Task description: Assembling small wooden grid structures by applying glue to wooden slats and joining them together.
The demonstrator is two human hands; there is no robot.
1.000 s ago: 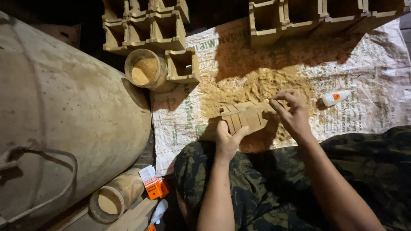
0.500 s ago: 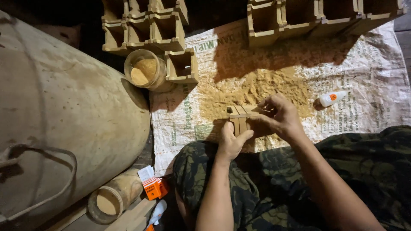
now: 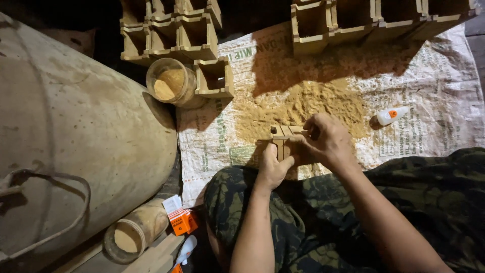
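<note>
A small wooden slatted piece stands on edge over the sawdust pile. My left hand grips its lower end from below. My right hand clasps its right side, fingers curled over the slats. Both hands hover just in front of my knees in camouflage trousers, above the white printed sack sheet that covers the floor.
A small white glue bottle with an orange cap lies right of the sawdust. Open wooden boxes and another row of boxes line the far edge. A jar of sawdust leans by a large drum. Another jar and an orange packet lie near left.
The wooden piece has turned from lying crosswise to standing upright, and both hands have drawn closer together around it, nearer to my knees.
</note>
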